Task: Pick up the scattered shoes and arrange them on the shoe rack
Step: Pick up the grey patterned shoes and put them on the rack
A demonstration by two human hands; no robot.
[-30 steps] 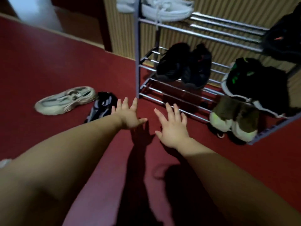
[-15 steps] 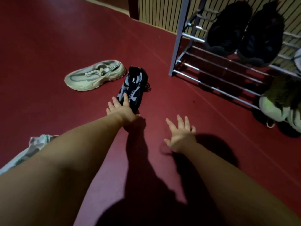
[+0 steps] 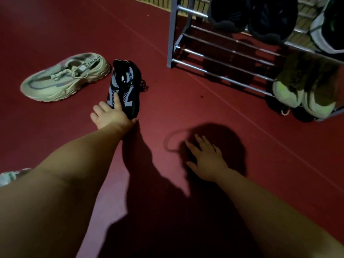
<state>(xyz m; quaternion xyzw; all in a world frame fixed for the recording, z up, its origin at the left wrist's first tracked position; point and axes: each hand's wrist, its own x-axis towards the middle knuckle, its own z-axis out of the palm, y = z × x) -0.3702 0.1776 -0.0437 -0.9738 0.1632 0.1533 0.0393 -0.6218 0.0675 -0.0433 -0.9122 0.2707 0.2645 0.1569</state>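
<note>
Nearest, two bare forearms reached out over a dark red, smooth floor (image 3: 55, 28) crossed by thin pale seam lines, their heavy shadows pooled beneath them. The right hand (image 3: 206, 159) hung low over bare floor with its fingers spread and relaxed, holding nothing; whether it touched the surface could not be told. At the left edge a pale green-and-white object (image 3: 8, 176) peeped from behind the left arm, too hidden to name. Further out the left hand (image 3: 109, 116) lay on the toe of a black-and-grey shoe (image 3: 124, 84) on the floor, its index finger stretched straight along the upper, the fingers not curled round it and the thumb out of sight. Just beside that shoe, to its left, a beige sneaker (image 3: 65, 79) lay on its side. Beyond, to the right, the metal shoe rack (image 3: 172, 32) stood on the floor against a slatted wall (image 3: 149, 0), with olive-and-cream shoes (image 3: 301, 84) on its lowest bars and black shoes (image 3: 251, 13) on the tier above.
</note>
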